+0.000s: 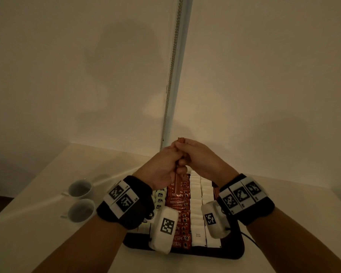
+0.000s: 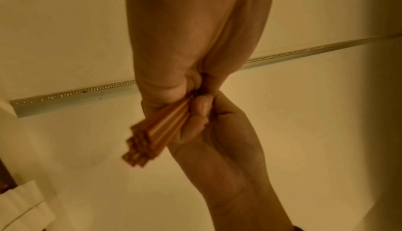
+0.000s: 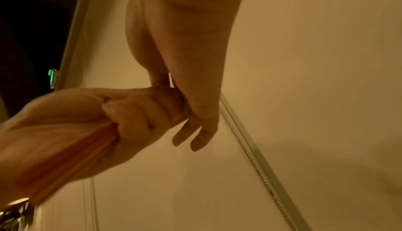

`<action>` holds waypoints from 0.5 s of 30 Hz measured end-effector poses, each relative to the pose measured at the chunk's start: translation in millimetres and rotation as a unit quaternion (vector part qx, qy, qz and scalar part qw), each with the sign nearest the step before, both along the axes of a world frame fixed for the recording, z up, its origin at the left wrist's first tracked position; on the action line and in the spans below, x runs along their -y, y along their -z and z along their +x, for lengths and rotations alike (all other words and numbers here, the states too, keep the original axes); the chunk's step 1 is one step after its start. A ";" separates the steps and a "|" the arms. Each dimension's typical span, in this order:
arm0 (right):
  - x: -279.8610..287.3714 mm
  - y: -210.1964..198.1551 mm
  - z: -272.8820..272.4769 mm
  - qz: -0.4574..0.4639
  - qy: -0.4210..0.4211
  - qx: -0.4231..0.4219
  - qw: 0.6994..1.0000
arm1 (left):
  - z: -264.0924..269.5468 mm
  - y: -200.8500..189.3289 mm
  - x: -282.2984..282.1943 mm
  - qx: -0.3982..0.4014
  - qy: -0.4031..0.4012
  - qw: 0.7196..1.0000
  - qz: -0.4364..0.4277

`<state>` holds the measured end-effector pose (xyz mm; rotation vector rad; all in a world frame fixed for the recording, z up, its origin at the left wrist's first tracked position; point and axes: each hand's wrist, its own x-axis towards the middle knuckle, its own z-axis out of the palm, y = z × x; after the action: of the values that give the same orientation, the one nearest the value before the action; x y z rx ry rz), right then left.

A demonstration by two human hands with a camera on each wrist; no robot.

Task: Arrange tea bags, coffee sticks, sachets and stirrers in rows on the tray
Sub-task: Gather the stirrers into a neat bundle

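Note:
A bundle of orange-brown stirrers [image 1: 181, 140] stands upright above the far end of the dark tray [image 1: 232, 251]. My left hand [image 1: 171, 161] grips its middle, fingers curled round it [image 3: 139, 112]. My right hand [image 1: 189, 154] holds the same bundle from the right, near its top; two of its fingers [image 3: 191, 138] stick out past it. The left wrist view shows the stirrer ends [image 2: 141, 150] fanning out below both hands. On the tray lie rows of tea bags [image 1: 159, 196], Nescafe coffee sticks [image 1: 177, 201], white sachets [image 1: 197, 205] and a few stirrers [image 1: 216, 192].
Two white cups [image 1: 80, 189] [image 1: 81, 210] stand on the table left of the tray. A wall with a metal strip and bead chain [image 1: 171, 75] rises right behind the table. A black cable [image 1: 250, 239] runs off the tray's right side.

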<state>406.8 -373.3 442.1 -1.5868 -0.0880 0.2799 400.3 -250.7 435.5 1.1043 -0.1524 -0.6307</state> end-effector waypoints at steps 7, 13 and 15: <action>8.8 12.9 5.3 0.058 0.076 -0.001 0.995 | -12.2 32.6 8.7 -0.009 0.032 0.998 0.061; 9.4 52.9 -2.6 0.061 0.122 -0.053 0.989 | -10.3 57.8 17.0 0.058 0.022 0.981 0.181; 29.9 64.9 7.1 0.074 0.144 -0.074 0.984 | -10.0 74.3 5.4 0.079 0.055 0.963 0.251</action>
<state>413.9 -403.2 377.2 -1.4051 0.2304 0.1610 390.2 -256.2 361.1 1.6477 -0.1992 -0.7000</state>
